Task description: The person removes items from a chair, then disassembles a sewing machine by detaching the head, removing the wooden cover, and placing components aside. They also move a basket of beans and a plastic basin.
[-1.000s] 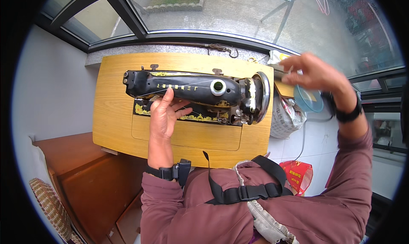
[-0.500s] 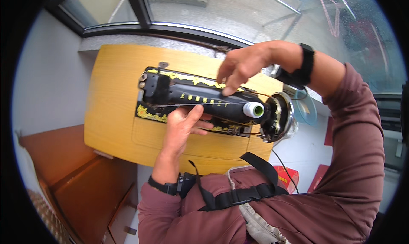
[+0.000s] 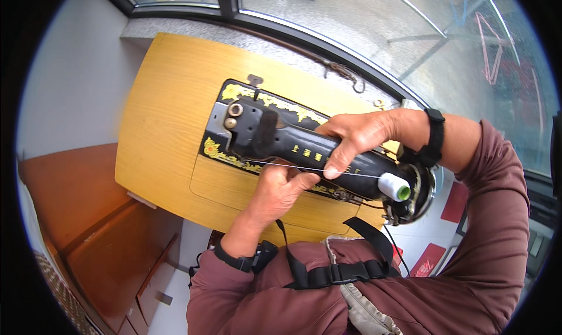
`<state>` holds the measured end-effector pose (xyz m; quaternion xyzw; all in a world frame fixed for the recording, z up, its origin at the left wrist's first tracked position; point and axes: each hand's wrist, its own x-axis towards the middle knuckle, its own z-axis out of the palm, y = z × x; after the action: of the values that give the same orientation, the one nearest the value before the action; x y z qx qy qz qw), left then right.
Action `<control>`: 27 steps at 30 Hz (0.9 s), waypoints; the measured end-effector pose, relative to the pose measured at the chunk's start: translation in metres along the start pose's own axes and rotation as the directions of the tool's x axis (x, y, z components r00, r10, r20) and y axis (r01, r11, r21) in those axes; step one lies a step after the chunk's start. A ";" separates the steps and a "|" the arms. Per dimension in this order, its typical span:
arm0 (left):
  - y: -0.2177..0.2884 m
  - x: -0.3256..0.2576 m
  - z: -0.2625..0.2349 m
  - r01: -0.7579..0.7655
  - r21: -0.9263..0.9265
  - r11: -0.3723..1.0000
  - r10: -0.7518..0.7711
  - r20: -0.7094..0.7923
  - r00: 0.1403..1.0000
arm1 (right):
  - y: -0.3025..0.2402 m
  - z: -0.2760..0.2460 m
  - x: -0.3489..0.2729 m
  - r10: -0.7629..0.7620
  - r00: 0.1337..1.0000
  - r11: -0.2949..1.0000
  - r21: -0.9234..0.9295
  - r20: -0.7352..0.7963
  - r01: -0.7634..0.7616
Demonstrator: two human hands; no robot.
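A black sewing machine (image 3: 304, 145) with gold floral decoration lies across a wooden table. On its right end sits a white thread spool (image 3: 391, 184) with a green core, and a white thread (image 3: 351, 173) runs from it leftward along the machine's arm. My right hand (image 3: 360, 139) is wrapped over that arm from the far side, thumb on top by the thread, its other fingers partly hidden behind. Below the arm's near edge is my left hand (image 3: 276, 193), closed, thumb pointing right. Its fingertips are tucked under the arm, so what they hold is hidden.
The yellow wooden table (image 3: 167, 110) reaches left of the machine. A shiny handwheel (image 3: 431, 197) stands at its right end. Behind run a stone sill (image 3: 193, 32) and a framed window. A reddish-brown cabinet (image 3: 111, 235) is at the left.
My right hand has come down from above the machine and now grips its arm. My left hand has closed and slid under the near edge. The view has shifted, with the machine appearing further right.
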<state>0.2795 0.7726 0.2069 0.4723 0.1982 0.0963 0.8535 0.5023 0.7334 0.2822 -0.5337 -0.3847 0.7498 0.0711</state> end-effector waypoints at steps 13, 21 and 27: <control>0.000 0.005 -0.001 -0.178 0.061 0.982 0.178 -0.001 0.984 | 0.002 -0.006 0.018 -0.074 0.988 0.970 0.240 0.132 0.041; -0.007 0.009 -0.002 -0.278 0.150 0.949 0.285 -0.026 0.958 | 0.001 -0.014 0.032 -0.133 0.933 0.921 0.391 0.334 -0.009; -0.010 0.010 -0.012 -0.358 0.373 0.856 0.361 0.064 0.930 | 0.006 -0.012 0.035 -0.182 0.919 0.876 0.482 0.349 -0.010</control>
<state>0.2833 0.7799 0.1898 0.6561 0.1249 0.2158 0.7123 0.5000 0.7536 0.2508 -0.3247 -0.2195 0.9066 0.1567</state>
